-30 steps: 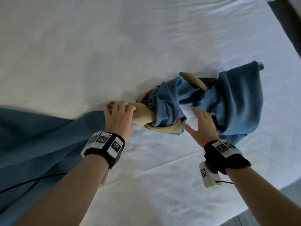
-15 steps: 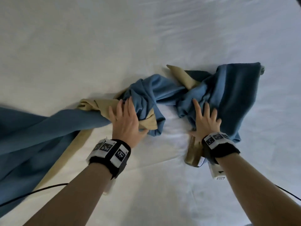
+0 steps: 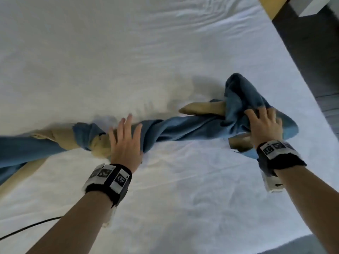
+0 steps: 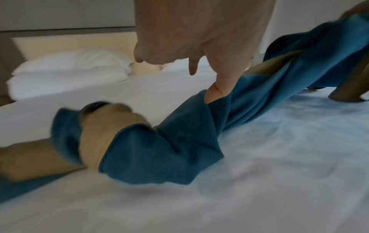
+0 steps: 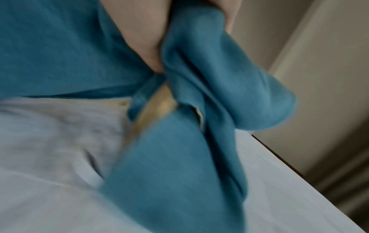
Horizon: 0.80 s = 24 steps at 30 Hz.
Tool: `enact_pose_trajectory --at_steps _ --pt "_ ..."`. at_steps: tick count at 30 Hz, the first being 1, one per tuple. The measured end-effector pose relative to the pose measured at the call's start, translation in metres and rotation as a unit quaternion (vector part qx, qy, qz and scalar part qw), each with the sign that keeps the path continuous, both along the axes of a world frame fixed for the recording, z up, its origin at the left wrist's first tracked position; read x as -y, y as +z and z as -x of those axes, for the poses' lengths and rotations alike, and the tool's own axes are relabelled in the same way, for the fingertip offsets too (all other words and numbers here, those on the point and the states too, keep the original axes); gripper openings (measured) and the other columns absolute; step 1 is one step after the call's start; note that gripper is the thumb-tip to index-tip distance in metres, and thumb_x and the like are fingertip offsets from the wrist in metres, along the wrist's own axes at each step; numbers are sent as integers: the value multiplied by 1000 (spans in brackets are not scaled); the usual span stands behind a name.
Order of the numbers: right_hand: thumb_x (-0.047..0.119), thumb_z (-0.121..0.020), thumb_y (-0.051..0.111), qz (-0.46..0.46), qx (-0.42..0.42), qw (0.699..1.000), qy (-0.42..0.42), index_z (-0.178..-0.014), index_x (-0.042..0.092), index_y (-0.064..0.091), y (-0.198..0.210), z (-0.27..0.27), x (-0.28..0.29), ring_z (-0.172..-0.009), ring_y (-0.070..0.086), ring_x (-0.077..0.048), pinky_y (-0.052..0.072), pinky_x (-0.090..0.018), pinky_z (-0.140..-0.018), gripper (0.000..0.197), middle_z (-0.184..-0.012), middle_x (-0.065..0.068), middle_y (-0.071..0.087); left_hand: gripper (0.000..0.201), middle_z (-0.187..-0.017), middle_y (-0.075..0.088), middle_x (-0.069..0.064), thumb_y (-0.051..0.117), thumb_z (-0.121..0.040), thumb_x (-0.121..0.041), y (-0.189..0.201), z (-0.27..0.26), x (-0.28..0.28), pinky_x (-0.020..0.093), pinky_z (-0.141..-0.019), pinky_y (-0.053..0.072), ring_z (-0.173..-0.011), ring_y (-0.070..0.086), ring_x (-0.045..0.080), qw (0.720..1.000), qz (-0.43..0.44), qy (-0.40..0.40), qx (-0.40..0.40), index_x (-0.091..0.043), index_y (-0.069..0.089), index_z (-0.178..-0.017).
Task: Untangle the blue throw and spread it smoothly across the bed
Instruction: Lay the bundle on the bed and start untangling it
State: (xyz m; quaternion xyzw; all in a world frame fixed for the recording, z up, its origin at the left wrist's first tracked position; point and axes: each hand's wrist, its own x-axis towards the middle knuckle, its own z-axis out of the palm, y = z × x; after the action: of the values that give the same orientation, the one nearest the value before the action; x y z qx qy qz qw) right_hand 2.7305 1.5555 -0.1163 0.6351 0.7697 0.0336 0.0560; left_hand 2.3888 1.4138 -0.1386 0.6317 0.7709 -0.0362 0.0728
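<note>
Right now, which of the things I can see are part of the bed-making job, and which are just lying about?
Part of the job:
- blue throw, twisted into a rope, tan underside showing
- bed, white sheet
- left hand, resting on the twist
- right hand, gripping the bunched end

Just lying about:
- pillows at the headboard
- black cable

The blue throw (image 3: 183,128), tan-backed, is lying twisted like a rope across the white bed (image 3: 165,52), bunching near its right edge.

The bed (image 3: 165,61), under a wrinkled white sheet, carries the twisted blue throw (image 3: 183,128) across its middle; white pillows (image 4: 69,69) lie at its head.
</note>
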Motion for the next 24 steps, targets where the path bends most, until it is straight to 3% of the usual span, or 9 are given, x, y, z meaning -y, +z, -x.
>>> enact_pose_trajectory --at_steps 3,5,11,16,20,22,24 --pt "36 -76 68 197 115 966 -119 -134 30 33 -11 -20 16 -129 23 -35 34 -58 -97 67 -139 -10 28 74 -158 6 11 62 -77 -23 2 -38 -12 57 -114 9 -145 8 30 998 37 -44 27 -19 27 -142" --pt "43 -74 69 253 85 952 -147 -138 34 23 -23 -25 31 -137 10 -35 28 -62 -102 79 -148 -7 14 72 -158 3 8 59 -82 -25 -2 -59 -18 56 -116 5 -145 4 27 995 56 -66 46 -20 22 -143" --pt "45 -70 74 164 -19 976 -142 -146 36 5 -30 -38 42 -142 4 -38 30 -61 -104 103 -155 -7 4 74 -157 3 8 60 -83 -25 -18 -116 -38 55 -116 7 -145 5 26 985 77 -142 56 -21 19 -144" --pt "56 -65 74 177 -23 968 -177 -143 45 -4 -45 -60 33 -141 3 -42 32 -63 -100 111 -156 -6 0 84 -158 1 8 62 -83 -28 -32 -157 -51 56 -114 10 -145 5 30 973 92 -205 51 -25 8 -148" --pt "57 -66 71 208 -40 964 -162 -143 48 -2 -74 -79 30 -138 11 -44 39 -58 -97 106 -156 -6 -2 93 -158 0 8 65 -82 -34 -48 -193 -70 58 -114 7 -145 3 30 975 106 -193 33 -24 1 -148" --pt "50 -69 70 216 -48 965 -139 -143 47 5 -88 -88 29 -134 19 -43 43 -55 -93 99 -156 -10 1 97 -157 10 8 65 -80 -39 -56 -214 -80 60 -113 5 -145 8 29 980 108 -166 5 -21 -1 -149" --pt "44 -71 69 194 -55 974 -108 -142 45 15 -100 -98 23 -130 25 -41 45 -53 -90 89 -153 -13 10 89 -146 31 6 63 -82 -36 -63 -236 -91 59 -113 8 -140 24 27 987 98 -125 -14 -20 6 -148"
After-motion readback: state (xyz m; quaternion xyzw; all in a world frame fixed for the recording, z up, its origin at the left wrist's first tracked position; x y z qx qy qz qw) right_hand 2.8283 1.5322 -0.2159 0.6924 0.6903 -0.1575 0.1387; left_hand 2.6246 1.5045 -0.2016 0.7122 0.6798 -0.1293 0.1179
